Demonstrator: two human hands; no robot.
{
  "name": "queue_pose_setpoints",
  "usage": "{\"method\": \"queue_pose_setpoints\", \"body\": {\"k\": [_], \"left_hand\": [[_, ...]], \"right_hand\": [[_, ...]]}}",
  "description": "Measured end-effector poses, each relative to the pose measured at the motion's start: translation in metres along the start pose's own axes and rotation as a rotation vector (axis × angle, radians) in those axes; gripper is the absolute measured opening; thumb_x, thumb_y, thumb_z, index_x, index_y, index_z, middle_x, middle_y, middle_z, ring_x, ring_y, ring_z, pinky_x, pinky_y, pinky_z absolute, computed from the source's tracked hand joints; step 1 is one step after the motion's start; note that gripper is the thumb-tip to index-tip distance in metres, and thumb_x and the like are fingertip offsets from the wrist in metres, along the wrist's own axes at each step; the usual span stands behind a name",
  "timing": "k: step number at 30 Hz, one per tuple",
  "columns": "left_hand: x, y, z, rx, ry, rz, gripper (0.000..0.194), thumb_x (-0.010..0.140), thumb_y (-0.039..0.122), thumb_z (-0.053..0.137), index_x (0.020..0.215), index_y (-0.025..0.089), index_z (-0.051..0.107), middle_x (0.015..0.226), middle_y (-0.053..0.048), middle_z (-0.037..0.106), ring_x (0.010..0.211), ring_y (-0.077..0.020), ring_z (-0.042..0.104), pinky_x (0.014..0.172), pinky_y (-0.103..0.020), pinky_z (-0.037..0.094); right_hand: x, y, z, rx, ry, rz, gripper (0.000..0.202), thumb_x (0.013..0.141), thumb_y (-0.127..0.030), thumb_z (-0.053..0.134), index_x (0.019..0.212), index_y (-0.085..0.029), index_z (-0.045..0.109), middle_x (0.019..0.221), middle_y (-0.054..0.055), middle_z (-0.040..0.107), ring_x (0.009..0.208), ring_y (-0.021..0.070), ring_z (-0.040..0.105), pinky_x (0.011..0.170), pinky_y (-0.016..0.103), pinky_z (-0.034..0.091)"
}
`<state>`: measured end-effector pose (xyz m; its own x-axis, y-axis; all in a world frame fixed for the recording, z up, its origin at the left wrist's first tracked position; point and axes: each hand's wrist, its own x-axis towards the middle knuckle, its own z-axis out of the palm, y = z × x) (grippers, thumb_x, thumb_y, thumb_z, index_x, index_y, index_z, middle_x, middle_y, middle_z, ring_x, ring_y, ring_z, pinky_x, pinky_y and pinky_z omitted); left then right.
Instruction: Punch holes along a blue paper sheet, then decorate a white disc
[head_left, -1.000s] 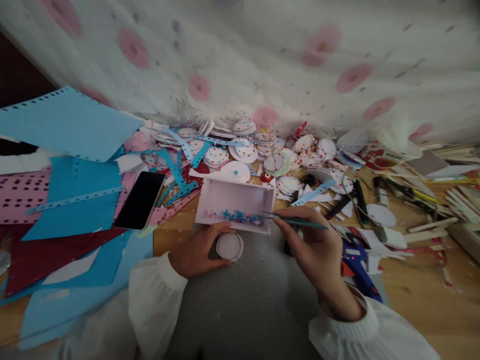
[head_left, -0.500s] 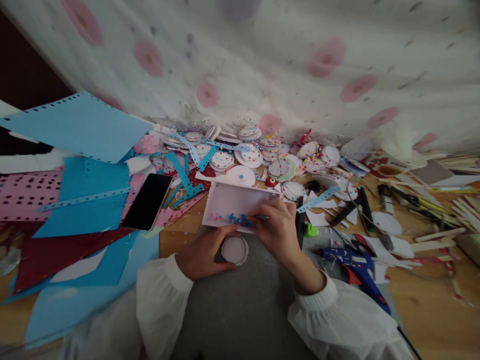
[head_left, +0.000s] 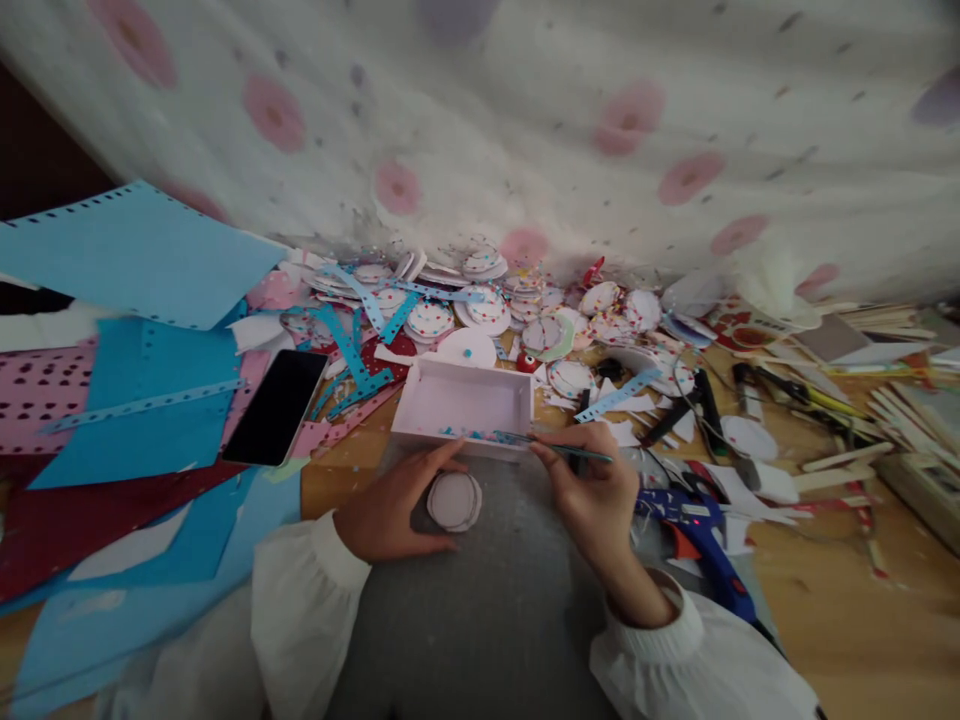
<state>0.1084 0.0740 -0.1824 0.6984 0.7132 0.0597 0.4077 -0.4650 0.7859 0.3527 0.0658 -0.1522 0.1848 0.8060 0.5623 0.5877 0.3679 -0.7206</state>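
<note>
In the head view, my right hand pinches a pair of thin greenish-blue tweezers. Their tips reach over the front edge of a shallow white box. Small blue and pink bits lie along the near side inside it. My left hand curves round a small round white disc on the grey mat, thumb at its near edge and fingers at its far edge. Those fingertips lie close to the box's front wall. Whether anything sits between the tweezer tips is too small to tell.
Behind the box are piled many round white pieces with coloured beads. A black phone and blue sheets lie to the left. A blue glue gun, black-handled tools and wooden sticks lie to the right.
My right hand has drawn back to the right from inside the box, so the tweezers now show plainly. My left hand stays round the disc. The whole view has shifted slightly.
</note>
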Motion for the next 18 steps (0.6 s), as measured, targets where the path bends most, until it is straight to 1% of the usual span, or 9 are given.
{"method": "queue_pose_setpoints", "body": {"k": [4,6,9,13,18], "left_hand": [[0.0012,0.002,-0.0002,0.015,0.013,-0.013,0.099,0.077,0.034,0.077,0.152,0.029,0.012,0.134,-0.013,0.055,0.126,-0.0305,0.05,0.108,-0.051,0.036],[0.0012,0.0019,-0.0006,0.014,0.012,-0.01,0.097,0.079,0.036,0.074,0.152,0.03,0.011,0.134,-0.012,0.055,0.126,-0.0303,0.05,0.107,-0.051,0.037],[0.0006,0.0009,-0.0024,0.005,0.007,0.048,0.094,0.083,0.043,0.07,0.153,0.029,0.009,0.136,-0.014,0.053,0.127,-0.031,0.048,0.108,-0.05,0.036],[0.0002,0.0005,-0.0057,-0.025,0.008,0.137,0.083,0.09,0.046,0.06,0.153,0.027,0.01,0.138,-0.016,0.05,0.127,-0.0308,0.048,0.107,-0.048,0.038],[0.0002,-0.0003,-0.0059,-0.05,0.021,0.15,0.069,0.095,0.044,0.05,0.152,0.025,0.016,0.138,-0.015,0.052,0.128,-0.0293,0.048,0.107,-0.046,0.038]], "right_hand": [[0.0017,0.007,0.0057,-0.03,-0.012,0.009,0.005,0.081,-0.026,0.071,0.076,-0.024,0.07,0.072,0.002,0.068,0.072,0.0205,0.059,0.07,0.037,0.042],[0.0042,0.0086,0.0055,-0.039,0.005,-0.002,0.005,0.081,-0.024,0.07,0.076,-0.024,0.07,0.072,0.002,0.068,0.072,0.0205,0.059,0.07,0.037,0.041],[0.0061,0.0102,0.0036,-0.059,-0.025,-0.043,0.004,0.08,-0.022,0.071,0.077,-0.024,0.07,0.072,0.001,0.068,0.072,0.0203,0.058,0.071,0.037,0.04],[0.0044,0.0106,0.0031,-0.048,-0.062,-0.054,0.006,0.08,-0.02,0.071,0.077,-0.024,0.069,0.071,0.0,0.068,0.072,0.0202,0.058,0.071,0.037,0.04],[0.003,0.0092,0.0033,-0.044,-0.051,-0.045,0.007,0.08,-0.02,0.071,0.075,-0.024,0.069,0.07,0.0,0.068,0.07,0.0203,0.058,0.07,0.036,0.041]]}}
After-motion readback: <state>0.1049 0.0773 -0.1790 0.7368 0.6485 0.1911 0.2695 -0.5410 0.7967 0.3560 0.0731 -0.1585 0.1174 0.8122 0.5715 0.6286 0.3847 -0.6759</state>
